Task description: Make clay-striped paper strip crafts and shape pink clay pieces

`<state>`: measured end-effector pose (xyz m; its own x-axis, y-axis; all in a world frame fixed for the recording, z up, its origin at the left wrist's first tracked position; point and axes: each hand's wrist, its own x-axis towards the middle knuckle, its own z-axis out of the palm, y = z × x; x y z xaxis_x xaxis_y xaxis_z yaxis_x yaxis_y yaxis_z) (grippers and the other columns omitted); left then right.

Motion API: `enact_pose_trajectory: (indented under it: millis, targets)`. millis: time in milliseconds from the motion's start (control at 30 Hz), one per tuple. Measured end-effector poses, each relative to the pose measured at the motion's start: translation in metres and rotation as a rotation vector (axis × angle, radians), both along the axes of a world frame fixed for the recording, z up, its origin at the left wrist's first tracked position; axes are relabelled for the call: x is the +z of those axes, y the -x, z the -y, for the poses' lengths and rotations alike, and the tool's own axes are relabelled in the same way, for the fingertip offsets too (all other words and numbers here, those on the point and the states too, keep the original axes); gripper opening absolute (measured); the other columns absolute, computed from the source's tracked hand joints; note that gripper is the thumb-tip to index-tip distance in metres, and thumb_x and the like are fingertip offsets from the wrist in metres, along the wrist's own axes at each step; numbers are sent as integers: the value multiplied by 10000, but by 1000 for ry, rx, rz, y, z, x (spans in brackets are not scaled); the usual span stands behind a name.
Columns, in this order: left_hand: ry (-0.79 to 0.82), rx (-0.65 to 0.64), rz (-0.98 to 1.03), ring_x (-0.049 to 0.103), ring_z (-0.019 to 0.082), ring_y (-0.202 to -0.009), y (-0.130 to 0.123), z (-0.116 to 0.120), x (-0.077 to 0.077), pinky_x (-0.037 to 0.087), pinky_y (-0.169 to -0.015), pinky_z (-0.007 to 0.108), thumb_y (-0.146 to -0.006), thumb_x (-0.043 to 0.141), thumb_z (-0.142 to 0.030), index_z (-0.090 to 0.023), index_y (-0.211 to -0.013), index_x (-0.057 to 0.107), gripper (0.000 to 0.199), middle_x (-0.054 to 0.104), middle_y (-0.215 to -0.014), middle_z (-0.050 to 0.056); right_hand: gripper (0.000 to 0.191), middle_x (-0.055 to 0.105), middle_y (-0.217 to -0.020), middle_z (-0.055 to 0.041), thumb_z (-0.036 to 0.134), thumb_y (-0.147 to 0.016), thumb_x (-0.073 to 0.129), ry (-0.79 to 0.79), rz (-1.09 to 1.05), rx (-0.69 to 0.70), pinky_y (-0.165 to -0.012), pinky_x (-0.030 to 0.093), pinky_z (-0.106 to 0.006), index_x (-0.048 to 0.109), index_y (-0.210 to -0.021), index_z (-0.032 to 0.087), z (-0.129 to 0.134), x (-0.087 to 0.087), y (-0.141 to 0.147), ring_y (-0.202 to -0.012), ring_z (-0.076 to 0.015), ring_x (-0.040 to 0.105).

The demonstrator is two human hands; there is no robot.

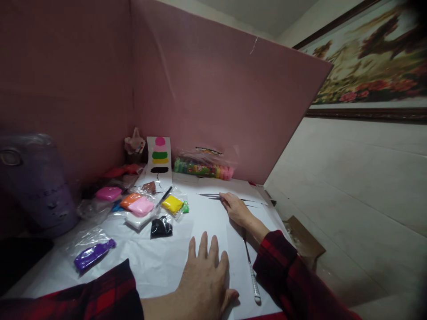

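Note:
My left hand [205,278] lies flat on the white paper [180,262] with its fingers spread, holding nothing. Farther off and to the right, the fingers of my right hand [236,209] are pinched on thin dark tweezers [210,196], whose tips point left over the paper. Beneath my right wrist and sleeve lies a slim tool with a ribbed silver handle [253,280]. Left of my hands are packets of coloured clay: yellow [172,204], black [162,226], light pink [140,206], orange [130,201] and purple [93,254].
A card with coloured shapes [160,155] leans at the back beside a bag of bright tubes [203,168]. A purple bottle [40,186] stands at the left. Pink panels [213,89] rise behind the table; a cardboard box [305,240] is at the right.

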<state>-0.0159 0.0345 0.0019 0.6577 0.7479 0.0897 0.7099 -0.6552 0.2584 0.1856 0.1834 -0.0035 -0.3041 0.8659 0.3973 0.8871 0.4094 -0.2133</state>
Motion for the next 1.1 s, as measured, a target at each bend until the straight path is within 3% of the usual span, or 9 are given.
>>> enact_pose_trajectory:
  millis: [467,567,733,933,1100]
  targets:
    - [-34,-1,8,187,483,-1379,1,0,-6,170,-1055,693,-852,376,-650,-169,-1358,489,707,339,-1479,247,271,685,-1030,-72,150,-927,468,-24,26,-54,-817,436,-262,662,-1110,199,-1,4,-2,-922,-179,611]
    - [-29,-8,7,184,492,-1375,2,0,-5,172,-1053,695,-851,380,-648,-165,-1361,485,710,334,-1480,252,222,703,-942,-55,168,-916,492,-55,27,-120,-757,436,-256,704,-969,207,4,11,-10,-848,-178,624]
    - [-15,-20,-2,191,492,-1373,2,-2,-3,175,-1049,701,-850,383,-650,-165,-1368,476,715,328,-1483,250,235,682,-946,-103,205,-930,475,-139,46,-273,-764,421,-311,705,-888,179,8,15,-29,-914,-231,595]
    - [-18,-27,6,186,500,-1370,1,-3,-5,170,-1048,706,-842,401,-654,-155,-1366,483,728,326,-1479,261,187,693,-1038,-57,203,-914,528,-136,117,-209,-859,407,-316,714,-900,209,6,4,-38,-1019,-217,560]
    - [15,-32,9,169,495,-1374,2,-2,1,166,-1060,694,-850,410,-635,-150,-1370,480,714,314,-1484,261,197,697,-1075,-76,165,-920,512,-149,163,-189,-889,393,-336,703,-964,183,5,-1,-39,-1032,-230,553]
